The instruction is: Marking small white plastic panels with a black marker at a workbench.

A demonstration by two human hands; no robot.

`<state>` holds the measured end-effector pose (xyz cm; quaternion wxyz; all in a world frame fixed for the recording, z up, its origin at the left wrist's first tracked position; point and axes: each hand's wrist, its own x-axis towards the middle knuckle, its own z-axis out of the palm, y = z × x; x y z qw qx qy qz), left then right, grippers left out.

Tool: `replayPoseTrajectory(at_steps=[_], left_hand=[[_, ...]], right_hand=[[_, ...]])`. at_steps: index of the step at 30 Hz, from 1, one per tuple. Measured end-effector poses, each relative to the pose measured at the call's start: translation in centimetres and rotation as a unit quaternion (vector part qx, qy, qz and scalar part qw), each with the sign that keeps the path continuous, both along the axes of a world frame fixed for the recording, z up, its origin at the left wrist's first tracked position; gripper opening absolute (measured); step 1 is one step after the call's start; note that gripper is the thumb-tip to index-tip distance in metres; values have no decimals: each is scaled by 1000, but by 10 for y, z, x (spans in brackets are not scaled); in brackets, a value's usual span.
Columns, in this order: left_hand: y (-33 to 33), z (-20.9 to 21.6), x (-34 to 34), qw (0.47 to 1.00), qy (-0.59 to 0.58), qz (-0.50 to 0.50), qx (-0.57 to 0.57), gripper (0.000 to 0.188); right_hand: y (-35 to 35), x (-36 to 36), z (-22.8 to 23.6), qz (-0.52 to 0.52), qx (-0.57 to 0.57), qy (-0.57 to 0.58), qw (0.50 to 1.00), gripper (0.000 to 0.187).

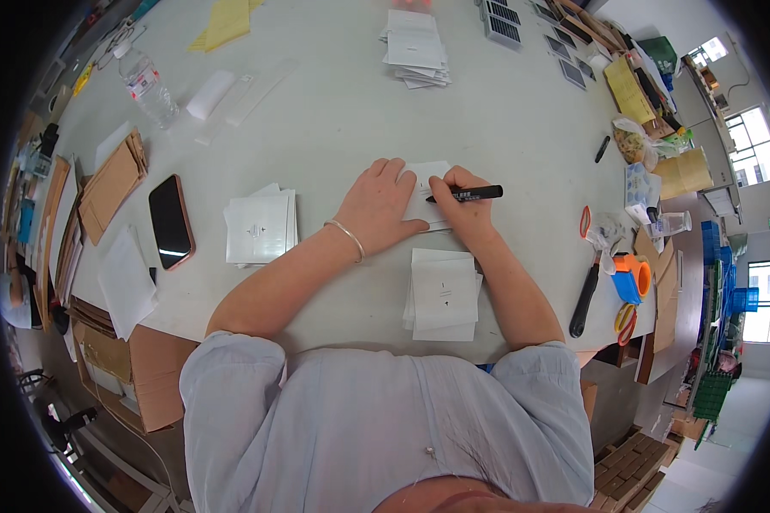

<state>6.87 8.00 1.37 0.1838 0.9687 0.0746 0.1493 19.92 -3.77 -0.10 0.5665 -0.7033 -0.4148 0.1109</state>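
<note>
My right hand (469, 209) grips a black marker pen (474, 194), its tip down at a white paper packet (427, 169) on the table. Across the left part of that packet lies my left hand (381, 203), flat with its fingers stretched out, pressing on it. Both hands hide much of the packet. Nearer to me, beside my right forearm, is a loose stack of white packets (444, 295) with small dark marks. Another white stack (261, 229) sits left of my left forearm. A third, taller pile of packets (415, 50) lies at the far middle of the table.
On the left are a phone (171, 222), a plastic bottle (145, 83) and cardboard pieces (114, 184). At right lie a black-handled tool (584, 301), an orange and blue tape dispenser (632, 278), scissors (626, 324) and another black pen (603, 149). Small dark panels (503, 26) are at the far right.
</note>
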Motion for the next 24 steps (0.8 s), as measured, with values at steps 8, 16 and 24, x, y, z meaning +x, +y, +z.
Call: replayPoseTrajectory(at_steps=[8, 16, 24], left_hand=[[0, 1, 1, 1000, 11, 0, -13, 57], [-2, 12, -2, 999, 22, 6, -32, 59], [-38, 45, -31, 977, 107, -176, -48, 54]], right_hand=[[0, 4, -9, -18, 20, -29, 999, 24], [-6, 12, -3, -74, 94, 155, 981, 27], [0, 17, -2, -82, 40, 173, 981, 27]])
